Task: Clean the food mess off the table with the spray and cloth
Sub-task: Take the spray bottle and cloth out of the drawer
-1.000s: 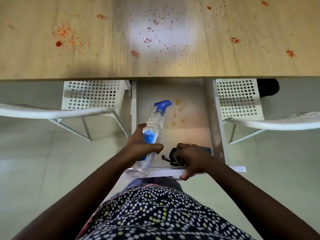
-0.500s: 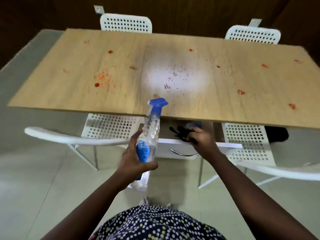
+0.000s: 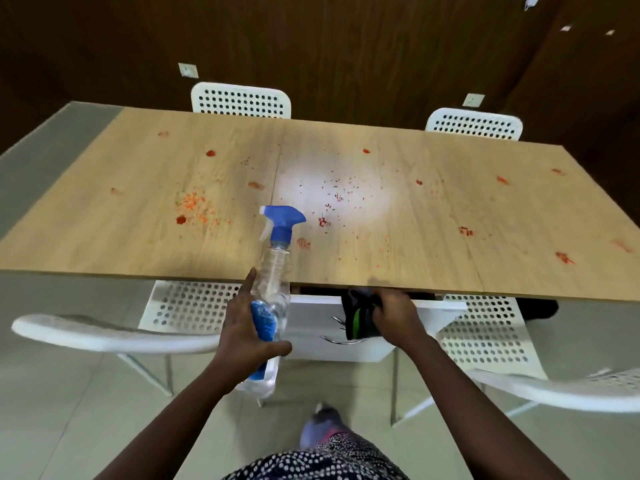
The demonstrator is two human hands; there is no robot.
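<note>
A clear spray bottle [image 3: 275, 275] with a blue nozzle is upright in my left hand [image 3: 246, 332], its head over the table's near edge. My right hand [image 3: 394, 315] grips a dark cloth with a green stripe [image 3: 358, 315] just below the table's front edge, in front of a white drawer unit [image 3: 311, 336]. The wooden table [image 3: 450, 220] is spotted with red and orange food mess [image 3: 194, 209], scattered from left to right, with fine specks [image 3: 341, 195] in the middle.
Two white perforated chairs [image 3: 180, 310] [image 3: 485, 327] are tucked under the near side, their backs sticking out toward me. Two more chairs [image 3: 240, 100] [image 3: 474, 124] stand at the far side against a dark wooden wall. The floor is pale tile.
The view has risen from under the table to over its top. Both hands lifted up out of the drawer, the left with the bottle, the right with the cloth.
</note>
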